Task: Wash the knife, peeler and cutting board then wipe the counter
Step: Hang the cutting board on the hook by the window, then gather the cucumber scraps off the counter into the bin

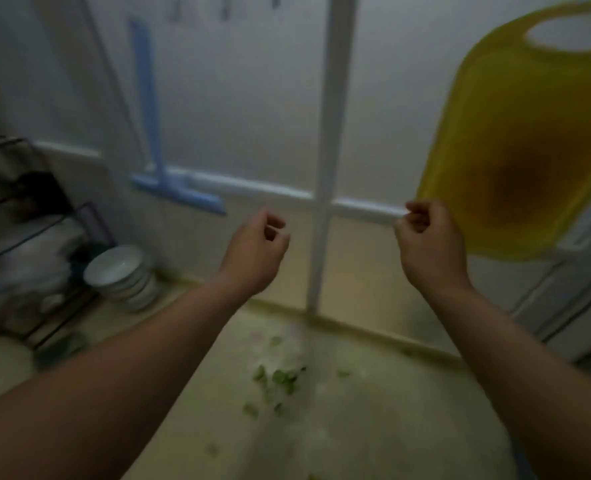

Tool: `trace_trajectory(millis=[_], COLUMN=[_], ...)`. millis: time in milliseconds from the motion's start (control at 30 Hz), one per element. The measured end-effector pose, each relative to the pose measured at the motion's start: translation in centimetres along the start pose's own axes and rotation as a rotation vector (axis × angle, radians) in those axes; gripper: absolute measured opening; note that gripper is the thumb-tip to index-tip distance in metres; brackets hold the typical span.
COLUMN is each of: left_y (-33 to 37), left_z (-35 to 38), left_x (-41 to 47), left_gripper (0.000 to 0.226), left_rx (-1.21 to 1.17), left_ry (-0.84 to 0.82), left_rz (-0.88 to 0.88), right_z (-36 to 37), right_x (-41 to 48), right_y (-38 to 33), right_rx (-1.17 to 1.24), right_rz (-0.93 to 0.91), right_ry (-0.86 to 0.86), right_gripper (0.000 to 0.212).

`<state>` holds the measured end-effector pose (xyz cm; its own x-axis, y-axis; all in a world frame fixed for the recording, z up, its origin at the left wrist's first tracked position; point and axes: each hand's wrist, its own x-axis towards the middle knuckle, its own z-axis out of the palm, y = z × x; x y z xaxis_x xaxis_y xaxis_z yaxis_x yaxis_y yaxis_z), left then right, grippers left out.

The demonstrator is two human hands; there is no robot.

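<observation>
Green vegetable scraps (280, 377) are lying scattered on the pale worktop (373, 427), nearest the camera, with the thickest cluster sitting towards the back edge. A few single pieces are lying apart from it, closer in.

Both bare forearms are reaching forward over the worktop, one from each lower corner of the view. The left hand (256, 251) is being held raised above the worktop with its fingers curled in towards the palm, clenched on nothing visible. The right hand (429, 247) is being held at about the same height, well apart from the left, with its fingers likewise curled and nothing showing between them.

At the left, a stack of white bowls (120, 271) is leaning tilted on the worktop beside a dark wire rack (27, 237). The rack is holding pale items that are too blurred to identify.

Behind the hands, a blue squeegee (148, 133) is standing upright against a frosted window, with its blade resting along the lower rail. A white window bar (332, 133) is running vertically between the two hands.

At the upper right, the yellow cutting board (529, 150) is hanging upright in front of the window, off the worktop, with its handle hole (571, 32) at the top. A darker brown patch is showing near its lower middle. Its lower left edge is passing behind the right hand; whether the hand is touching it cannot be told through the blur.
</observation>
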<state>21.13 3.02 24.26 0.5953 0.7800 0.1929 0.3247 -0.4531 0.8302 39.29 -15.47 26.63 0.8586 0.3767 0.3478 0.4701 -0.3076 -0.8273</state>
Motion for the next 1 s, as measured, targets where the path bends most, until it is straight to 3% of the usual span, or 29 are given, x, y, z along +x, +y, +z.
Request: trace_trajectory(millis=[133, 267, 433, 567, 733, 867, 1000], left_y=[-7.6, -15.7, -26.2, -34.6, -42.3, -45.6, -46.7], left_z=[-5.7, -10.1, -16.6, -21.8, -24.8, -24.4, -24.0], left_x=[-5.3, -11.1, -14.2, -14.6, -10.2, -6.5, -5.2], left_gripper=[0.009, 0.009, 0.012, 0.029, 0.051, 0.068, 0.065], left_rx=[-0.001, 0.014, 0.132, 0.31, 0.558, 0.686, 0.871], left_ry=[0.088, 0.121, 0.267, 0.216, 0.0, -0.243, -0.296], left_rz=[-0.193, -0.367, -0.511, -0.555, -0.347, -0.393, -0.37], right_z=[9.9, 17.7, 25.2, 31.6, 38.4, 40.0, 39.6], right_x=[-7.1, -15.3, -21.6, -24.5, -27.7, -29.2, -29.6], right_y=[-1.2, -2.1, -3.9, -5.6, -7.3, -7.0, -6.0], right_rx=[0.045, -0.006, -0.244, -0.374, -0.448, -0.48, -0.51], right_rz=[-0.011, -0.019, -0.108, -0.042, -0.046, 0.0, 0.04], right_ry=[-0.356, -0.795, -1.101, -1.262, -1.341, -1.391, -1.392], right_gripper=[0.013, 0.016, 0.028, 0.035, 0.032, 0.032, 0.034])
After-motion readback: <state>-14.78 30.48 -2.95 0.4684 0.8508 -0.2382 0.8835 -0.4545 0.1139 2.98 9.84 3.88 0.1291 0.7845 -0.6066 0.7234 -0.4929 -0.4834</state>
